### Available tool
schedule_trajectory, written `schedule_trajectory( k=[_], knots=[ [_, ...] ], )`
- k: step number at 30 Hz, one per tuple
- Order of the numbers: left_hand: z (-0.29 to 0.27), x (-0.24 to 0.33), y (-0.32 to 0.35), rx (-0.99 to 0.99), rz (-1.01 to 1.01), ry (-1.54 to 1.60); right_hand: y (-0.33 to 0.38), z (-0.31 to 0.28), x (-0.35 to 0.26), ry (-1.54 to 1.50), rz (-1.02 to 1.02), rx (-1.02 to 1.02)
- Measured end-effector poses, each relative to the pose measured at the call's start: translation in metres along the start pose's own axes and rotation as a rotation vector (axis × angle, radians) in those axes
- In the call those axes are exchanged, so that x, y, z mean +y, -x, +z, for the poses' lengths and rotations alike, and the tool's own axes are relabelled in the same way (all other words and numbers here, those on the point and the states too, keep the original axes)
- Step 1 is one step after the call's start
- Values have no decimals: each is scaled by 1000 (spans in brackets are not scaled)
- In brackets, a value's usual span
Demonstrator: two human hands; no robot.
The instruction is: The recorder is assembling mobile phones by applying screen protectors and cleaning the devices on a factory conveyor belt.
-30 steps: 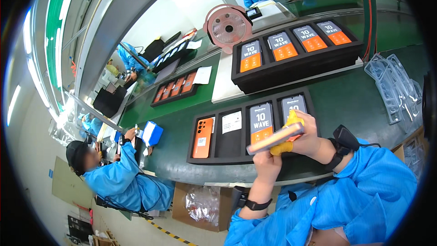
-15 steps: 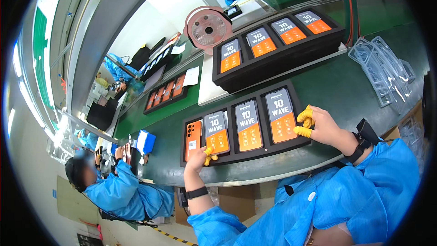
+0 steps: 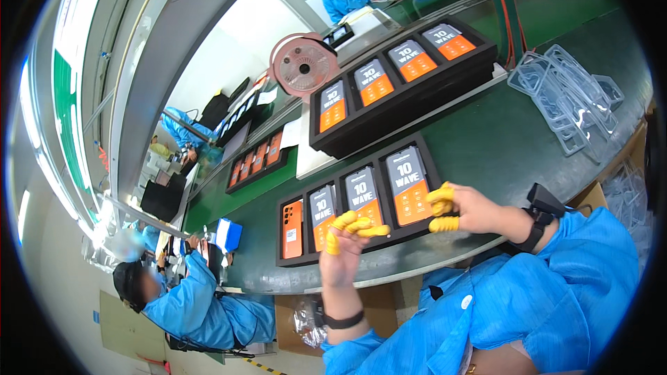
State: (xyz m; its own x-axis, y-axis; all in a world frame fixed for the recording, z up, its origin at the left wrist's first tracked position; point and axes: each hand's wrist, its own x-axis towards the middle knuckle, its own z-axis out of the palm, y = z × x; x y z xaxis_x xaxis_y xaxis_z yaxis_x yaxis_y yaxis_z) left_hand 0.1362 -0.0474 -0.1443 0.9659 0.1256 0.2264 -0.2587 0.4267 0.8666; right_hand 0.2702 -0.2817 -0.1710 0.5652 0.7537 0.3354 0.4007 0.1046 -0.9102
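Observation:
A black foam tray (image 3: pixel 292 261) lies on the near side of the bench. In its left slot is an orange phone (image 3: pixel 292 222), camera side up. Phones with grey-and-orange printed fronts fill the other slots; the rightmost phone (image 3: pixel 408 187) shows best. My left hand (image 3: pixel 345 244), in yellow finger covers, is above the tray's front edge, its fingers apart and partly hiding two phones. By the tray's right end is my right hand (image 3: pixel 467 210), also with yellow finger covers. Its thumb and fingers are apart around empty space; whether they touch the tray I cannot tell.
Behind stands a stack of black trays (image 3: pixel 403 107) holding more such phones, beside a pink fan (image 3: pixel 303 66). Clear plastic trays (image 3: pixel 566 101) lie at right. Another tray of orange phones (image 3: pixel 257 160) is at back left. A co-worker in blue (image 3: pixel 201 305) sits at left.
My left hand has moved right along the tray's front edge, away from the second phone's lower corner, and its fingers now spread to the right. The right hand stays near the tray's end.

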Motion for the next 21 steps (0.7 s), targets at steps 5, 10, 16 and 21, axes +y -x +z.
schedule_trajectory(
  k=[5,10,16,21],
  knots=[
    [86,-48,2,-102,52,116,1,18,-20,-184,-194,-24],
    [112,-53,-2,-257,67,100,8,14,-19,-435,-77,157],
    [107,-49,-1,-479,31,31,16,20,-12,-301,-317,-48],
    [47,-36,-37,3,26,-295,33,-60,-22,257,-40,277]
  ],
)
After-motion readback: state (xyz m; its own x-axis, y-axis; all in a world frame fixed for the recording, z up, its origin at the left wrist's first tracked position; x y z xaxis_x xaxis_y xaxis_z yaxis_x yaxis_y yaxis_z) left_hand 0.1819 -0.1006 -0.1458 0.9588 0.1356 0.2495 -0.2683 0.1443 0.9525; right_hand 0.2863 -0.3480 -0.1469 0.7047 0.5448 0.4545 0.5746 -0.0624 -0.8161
